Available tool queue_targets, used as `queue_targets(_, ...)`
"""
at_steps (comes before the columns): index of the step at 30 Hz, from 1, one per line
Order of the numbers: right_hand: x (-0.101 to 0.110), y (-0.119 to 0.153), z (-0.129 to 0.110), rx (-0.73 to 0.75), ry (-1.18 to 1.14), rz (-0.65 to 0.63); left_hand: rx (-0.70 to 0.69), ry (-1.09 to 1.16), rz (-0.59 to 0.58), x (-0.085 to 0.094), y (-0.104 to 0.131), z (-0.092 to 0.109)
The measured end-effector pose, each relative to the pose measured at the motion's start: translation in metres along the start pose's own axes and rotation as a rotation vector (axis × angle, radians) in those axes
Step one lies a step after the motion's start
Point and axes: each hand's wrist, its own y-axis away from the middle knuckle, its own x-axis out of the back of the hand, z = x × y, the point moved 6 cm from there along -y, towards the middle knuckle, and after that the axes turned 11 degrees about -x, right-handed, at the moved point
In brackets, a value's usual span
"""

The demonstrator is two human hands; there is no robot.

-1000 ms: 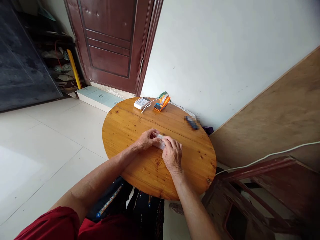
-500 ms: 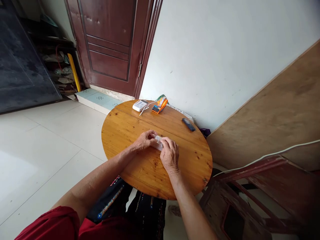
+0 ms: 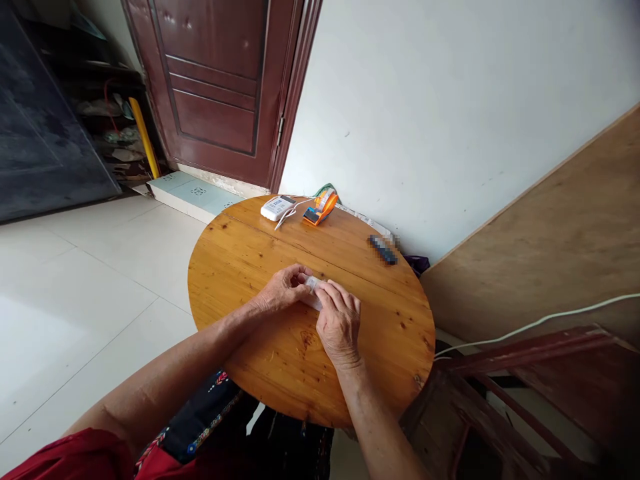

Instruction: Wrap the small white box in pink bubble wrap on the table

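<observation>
Whitish packet (image 3: 312,283): centre of frame, at wooden tabletop (image 3: 250,250).
Left hand (image 3: 284,289): fingers pinched on its left end.
Right hand (image 3: 339,323): fingers curled onto its right end.
Handling: probably light, slick; grip both ends.

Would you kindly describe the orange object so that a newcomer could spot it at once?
Find the wooden table by the pale wall. Near its far edge, just right of the white device, sits the orange object. Its bright orange colour distinguishes it from that white neighbour and the dark pixelated item.
</observation>
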Motion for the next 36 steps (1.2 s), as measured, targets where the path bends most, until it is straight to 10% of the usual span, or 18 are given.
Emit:
queue_targets(26, 0.0, 0.005, 0.05, -0.338, -0.331, 0.125, -0.047, -0.156, 0.149, 0.012, -0.005, -0.004)
queue_targets(36, -0.027, 0.001, 0.073, -0.681, -0.618, -0.197, 0.017, -0.346, 0.13, 0.018, -0.007, -0.003)
